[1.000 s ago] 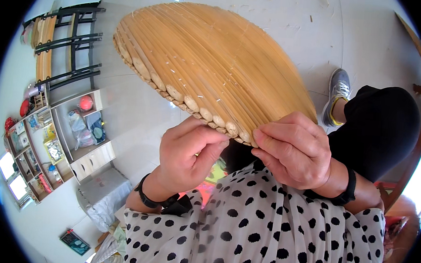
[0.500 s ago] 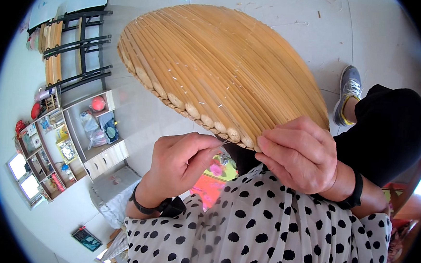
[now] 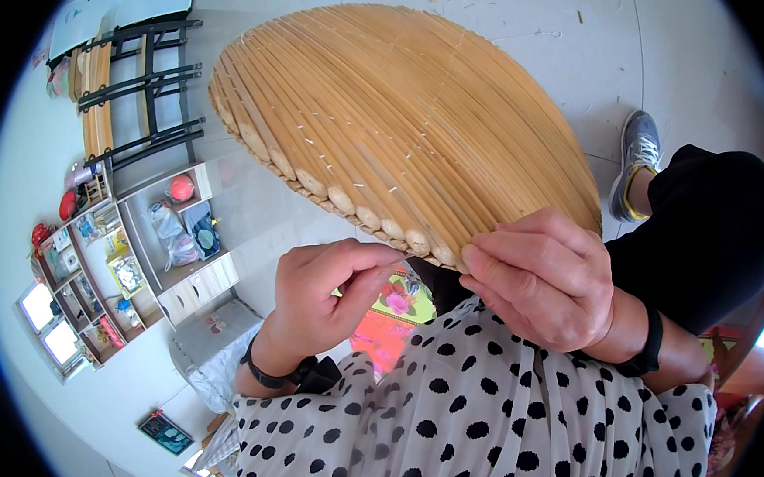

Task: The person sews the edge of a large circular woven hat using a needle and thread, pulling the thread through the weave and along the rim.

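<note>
A large round mat of tan plant stalks (image 3: 407,109), laid side by side, is held tilted in front of me. Cut stalk ends and a braided-looking edge line its near left rim. My right hand (image 3: 541,279) grips the near rim, thumb and fingers closed over the stalks. Just left of it, my left hand (image 3: 331,292) pinches thumb against forefinger close under the rim. A thin sliver seems to stick out of that pinch, too fine to name. Short white bits, like stitches, dot the mat's upper face.
Below the mat lies a colourful flowered thing (image 3: 390,318), partly hidden by my shirt. My shoe (image 3: 639,162) rests on the pale tiled floor (image 3: 575,84), where scraps are scattered. At left stand folded black metal frames (image 3: 147,75) and shelves (image 3: 192,271) holding bags and a red ball.
The mat has shifted slightly left and up. Both hands keep nearly the same hold at the rim, and the thin sliver by my left fingers shows less now.
</note>
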`<state>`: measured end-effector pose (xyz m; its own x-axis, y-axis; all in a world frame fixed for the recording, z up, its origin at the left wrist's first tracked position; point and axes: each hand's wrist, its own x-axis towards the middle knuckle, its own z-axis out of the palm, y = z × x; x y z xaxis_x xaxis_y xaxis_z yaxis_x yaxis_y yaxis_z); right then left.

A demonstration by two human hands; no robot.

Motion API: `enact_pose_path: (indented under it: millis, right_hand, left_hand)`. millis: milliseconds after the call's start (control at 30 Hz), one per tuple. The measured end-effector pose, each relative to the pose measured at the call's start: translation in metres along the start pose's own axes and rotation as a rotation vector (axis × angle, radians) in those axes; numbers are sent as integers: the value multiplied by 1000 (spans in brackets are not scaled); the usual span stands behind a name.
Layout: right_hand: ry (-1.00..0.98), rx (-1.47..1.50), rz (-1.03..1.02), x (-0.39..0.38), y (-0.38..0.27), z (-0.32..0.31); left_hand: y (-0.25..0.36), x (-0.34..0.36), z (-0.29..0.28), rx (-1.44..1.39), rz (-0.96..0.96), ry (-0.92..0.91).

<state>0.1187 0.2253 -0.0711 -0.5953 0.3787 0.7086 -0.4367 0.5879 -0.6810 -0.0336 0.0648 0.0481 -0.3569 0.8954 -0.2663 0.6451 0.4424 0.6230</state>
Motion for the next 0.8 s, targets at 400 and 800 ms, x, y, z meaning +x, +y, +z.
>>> enact_pose_path:
  millis: [400,800]
  right_hand:
    - [-26,27,-2,2,-1,-2]
    - [-44,34,1,2,-2,-3]
  left_hand:
    - [-5,1,8,14,142,116]
    - [-9,3,11,3,181,123]
